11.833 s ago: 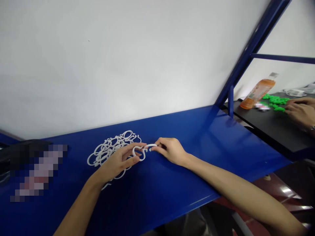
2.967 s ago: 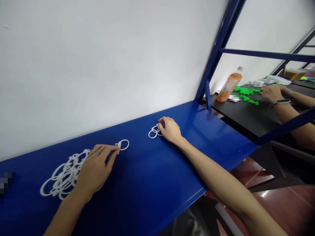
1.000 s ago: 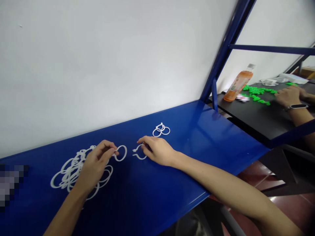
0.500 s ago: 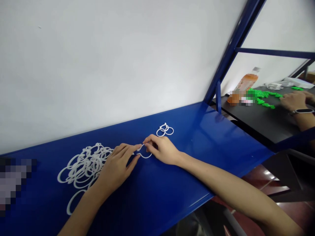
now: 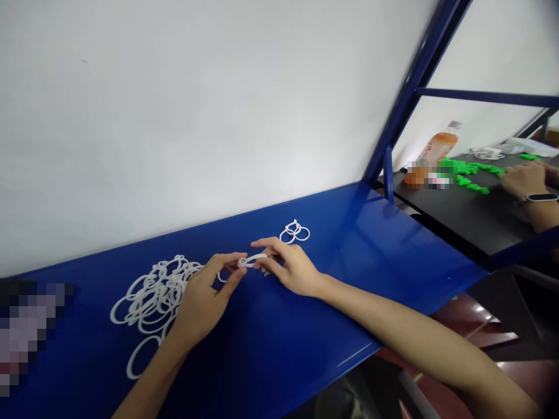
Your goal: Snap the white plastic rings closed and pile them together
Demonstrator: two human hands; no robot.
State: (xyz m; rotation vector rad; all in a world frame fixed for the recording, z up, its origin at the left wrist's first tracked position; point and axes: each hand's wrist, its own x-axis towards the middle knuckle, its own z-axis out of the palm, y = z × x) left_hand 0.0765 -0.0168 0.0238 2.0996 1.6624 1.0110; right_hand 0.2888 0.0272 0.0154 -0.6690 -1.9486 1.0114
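Between my hands a white plastic ring (image 5: 254, 259) is held tilted above the blue table (image 5: 279, 343). The fingertips of my left hand (image 5: 204, 294) pinch its knobbed end. A second white loop (image 5: 222, 276) shows inside the curve of the left fingers; whether it is joined to the first is unclear. My right hand (image 5: 292, 266) is closed on the ring's other side, its index finger stretched out above. To the left lies a tangled pile of white rings (image 5: 154, 298), partly hidden by my left arm. Behind my right hand rests a small cluster of white rings (image 5: 301, 234).
A white wall (image 5: 196, 116) rises along the table's back edge. At the right stands a blue metal frame (image 5: 393, 128). Beyond it, another person's hands (image 5: 526, 179) are at a black table (image 5: 454, 203) with green pieces (image 5: 471, 185) and an orange drink bottle (image 5: 439, 148).
The ring between my hands was near the table with a gap in its outline; now it is lifted and seen nearly edge-on. My left fingers have curled from lying flatter into a pinch.
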